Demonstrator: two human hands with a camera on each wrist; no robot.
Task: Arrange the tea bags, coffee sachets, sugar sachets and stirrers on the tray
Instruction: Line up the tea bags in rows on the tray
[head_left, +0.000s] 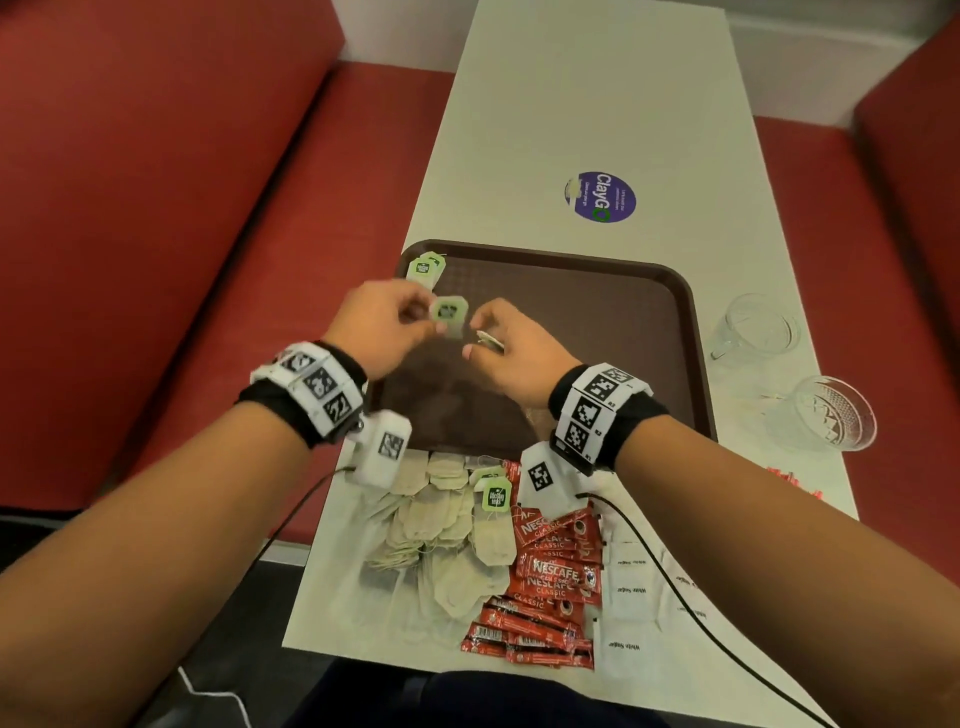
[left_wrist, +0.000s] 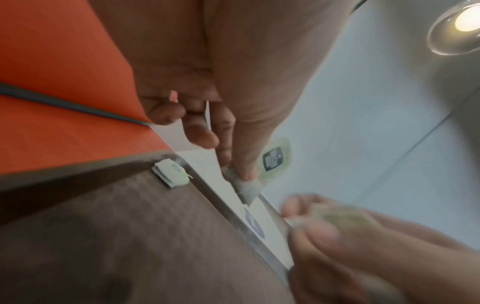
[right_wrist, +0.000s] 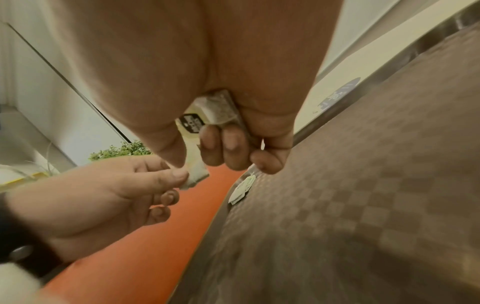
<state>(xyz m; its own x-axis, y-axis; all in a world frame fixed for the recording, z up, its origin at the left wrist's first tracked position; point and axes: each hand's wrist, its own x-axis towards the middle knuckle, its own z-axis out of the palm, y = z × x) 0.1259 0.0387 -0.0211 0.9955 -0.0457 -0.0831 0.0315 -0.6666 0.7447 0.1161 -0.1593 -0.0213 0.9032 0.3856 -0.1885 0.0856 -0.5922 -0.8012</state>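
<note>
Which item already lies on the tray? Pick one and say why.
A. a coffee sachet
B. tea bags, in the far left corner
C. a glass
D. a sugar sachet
B: tea bags with green tags lie in the far left corner of the tray; the coffee sachets and sugar sachets lie on the table before it, and the glasses stand beside it.

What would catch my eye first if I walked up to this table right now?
Probably the two hands meeting above the brown tray: the left hand pinches a green-tagged tea bag, and the right hand grips more tea bags. Next, the heap on the table's near end: pale tea bags beside red coffee sachets. A few tea bags lie in the tray's far left corner.
</note>
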